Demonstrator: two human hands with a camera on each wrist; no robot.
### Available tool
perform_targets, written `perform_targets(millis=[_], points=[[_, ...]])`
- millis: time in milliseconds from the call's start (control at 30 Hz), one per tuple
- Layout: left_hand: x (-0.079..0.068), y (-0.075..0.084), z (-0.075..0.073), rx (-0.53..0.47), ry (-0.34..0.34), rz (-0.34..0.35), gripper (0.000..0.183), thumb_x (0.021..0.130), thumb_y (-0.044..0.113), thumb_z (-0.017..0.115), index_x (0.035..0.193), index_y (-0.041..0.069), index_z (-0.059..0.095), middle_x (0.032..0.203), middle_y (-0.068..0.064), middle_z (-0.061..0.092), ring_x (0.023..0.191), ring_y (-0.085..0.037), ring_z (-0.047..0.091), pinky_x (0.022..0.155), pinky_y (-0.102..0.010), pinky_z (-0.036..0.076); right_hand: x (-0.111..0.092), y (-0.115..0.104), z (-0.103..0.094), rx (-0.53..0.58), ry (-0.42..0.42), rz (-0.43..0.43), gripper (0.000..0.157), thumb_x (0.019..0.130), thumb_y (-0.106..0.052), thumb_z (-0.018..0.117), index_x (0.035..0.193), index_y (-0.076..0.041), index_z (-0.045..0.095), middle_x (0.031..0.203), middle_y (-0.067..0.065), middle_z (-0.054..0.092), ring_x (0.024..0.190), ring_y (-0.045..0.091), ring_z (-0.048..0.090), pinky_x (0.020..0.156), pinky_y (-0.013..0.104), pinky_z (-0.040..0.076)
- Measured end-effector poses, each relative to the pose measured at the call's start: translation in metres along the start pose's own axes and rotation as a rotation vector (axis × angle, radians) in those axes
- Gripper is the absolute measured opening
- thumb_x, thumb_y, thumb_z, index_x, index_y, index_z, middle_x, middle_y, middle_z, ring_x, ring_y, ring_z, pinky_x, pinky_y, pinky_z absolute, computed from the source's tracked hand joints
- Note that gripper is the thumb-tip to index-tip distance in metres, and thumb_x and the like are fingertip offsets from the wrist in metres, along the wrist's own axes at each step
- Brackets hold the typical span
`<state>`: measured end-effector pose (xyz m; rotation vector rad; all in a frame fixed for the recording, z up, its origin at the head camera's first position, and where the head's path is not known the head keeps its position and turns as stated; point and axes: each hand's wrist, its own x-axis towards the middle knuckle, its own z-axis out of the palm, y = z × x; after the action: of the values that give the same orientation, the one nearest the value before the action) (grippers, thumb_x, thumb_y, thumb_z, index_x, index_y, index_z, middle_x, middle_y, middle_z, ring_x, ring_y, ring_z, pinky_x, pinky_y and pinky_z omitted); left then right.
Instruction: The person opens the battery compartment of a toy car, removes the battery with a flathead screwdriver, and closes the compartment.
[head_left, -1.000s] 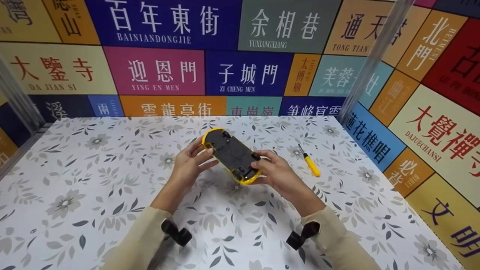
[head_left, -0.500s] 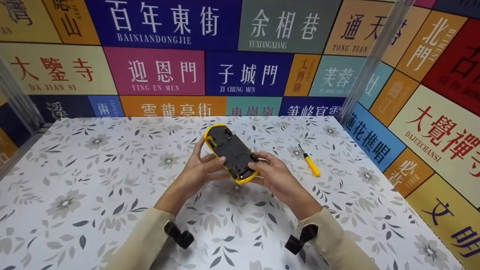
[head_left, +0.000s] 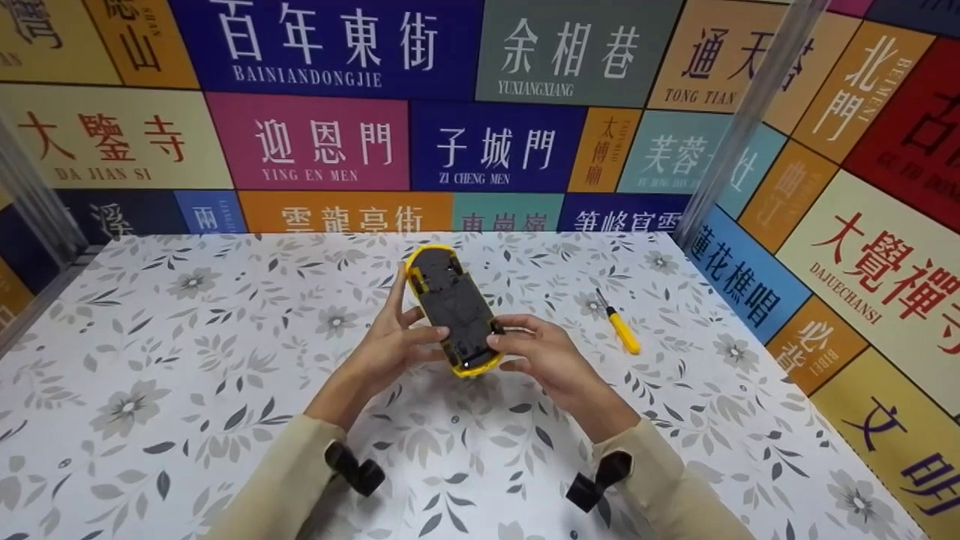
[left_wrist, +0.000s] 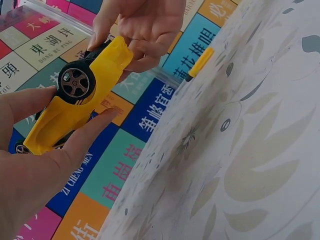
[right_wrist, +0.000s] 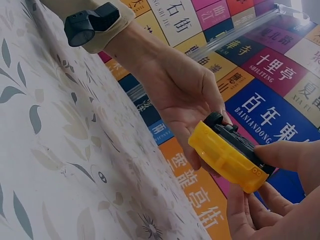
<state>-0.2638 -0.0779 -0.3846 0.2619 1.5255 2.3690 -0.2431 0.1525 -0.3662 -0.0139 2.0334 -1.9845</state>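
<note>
A yellow toy car (head_left: pixel 456 311) is held upside down above the table, its black underside facing up in the head view. My left hand (head_left: pixel 388 337) grips its left side, thumb on the underside and fingers beneath. At the near right end, my right hand (head_left: pixel 541 352) pinches the car between thumb and fingers, close to a wheel. In the left wrist view the yellow side of the toy car (left_wrist: pixel 82 102) shows, with a black wheel and bronze spokes. The right wrist view shows one yellow end of the toy car (right_wrist: pixel 227 157) between both hands.
To the right of the hands, a screwdriver (head_left: pixel 622 330) with a yellow handle lies on the table. White cloth with grey leaves and flowers covers the table (head_left: pixel 247 322). Panels with coloured sign lettering (head_left: pixel 307 142) stand behind and to the right.
The toy car has turned to point more away from me and shifted slightly left. My left thumb has slid toward its near end. The screwdriver has stayed put.
</note>
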Motion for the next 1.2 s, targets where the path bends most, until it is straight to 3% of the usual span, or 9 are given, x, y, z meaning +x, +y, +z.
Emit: perform_targets(millis=[333,600,700,833,1033,1200], points=[[0.0,-0.0006,-0.002,0.078,0.003,0.003,0.102,0.094,-0.001,0.064,0.159,0.047,0.002,0.157,-0.023,0.038,0.133,-0.041,0.054,0.096,-0.051,0.058,-0.0003,0.0007,0.0019,-0.032,-0.009,-0.009,0.05,0.092,-0.012,0.07,0.138,-0.002,0.054,0.137,0.022,0.058,0.106,0.021,0.069,0.093,0.036,0.06],[-0.0007,-0.0014,-0.0017,0.055,-0.065,-0.036,0.109,0.087,-0.012,0.058,0.159,0.046,-0.001,0.16,-0.022,0.033,0.131,-0.043,0.055,0.092,-0.048,0.06,-0.0029,-0.0021,0.0025,-0.12,-0.047,-0.023,0.056,0.088,-0.01,0.072,0.14,-0.002,0.051,0.137,0.023,0.057,0.103,0.022,0.069,0.088,0.038,0.061],[-0.0011,-0.0036,-0.0016,0.043,-0.091,-0.033,0.109,0.087,-0.014,0.054,0.16,0.043,-0.002,0.161,-0.023,0.03,0.132,-0.045,0.053,0.091,-0.048,0.06,-0.0031,-0.0037,0.0035,-0.18,-0.028,-0.026,0.058,0.087,-0.011,0.073,0.141,-0.006,0.051,0.138,0.02,0.057,0.108,0.025,0.067,0.086,0.039,0.062],[-0.0016,-0.0057,0.0002,0.059,-0.088,-0.044,0.108,0.085,-0.015,0.051,0.159,0.044,0.0,0.161,-0.021,0.031,0.125,-0.039,0.06,0.085,-0.044,0.062,-0.0025,-0.005,0.0044,-0.24,0.011,-0.05,0.059,0.088,-0.014,0.073,0.142,-0.014,0.05,0.139,0.016,0.055,0.114,0.028,0.064,0.083,0.041,0.062],[-0.0015,-0.0066,0.0023,0.116,-0.093,-0.053,0.107,0.084,-0.015,0.051,0.159,0.045,0.004,0.158,-0.021,0.037,0.106,-0.027,0.067,0.081,-0.041,0.063,-0.003,-0.0042,0.0011,-0.333,0.011,-0.161,0.065,0.089,-0.014,0.071,0.147,-0.026,0.045,0.146,0.014,0.045,0.113,0.028,0.064,0.079,0.04,0.062],[-0.0014,-0.0081,0.0036,0.175,-0.124,-0.065,0.107,0.082,-0.012,0.053,0.159,0.046,0.005,0.155,-0.022,0.039,0.121,-0.035,0.062,0.087,-0.046,0.062,-0.004,-0.0032,-0.0015,-0.435,-0.011,-0.221,0.068,0.088,-0.014,0.072,0.147,-0.031,0.044,0.153,0.014,0.036,0.117,0.03,0.061,0.077,0.038,0.062]])
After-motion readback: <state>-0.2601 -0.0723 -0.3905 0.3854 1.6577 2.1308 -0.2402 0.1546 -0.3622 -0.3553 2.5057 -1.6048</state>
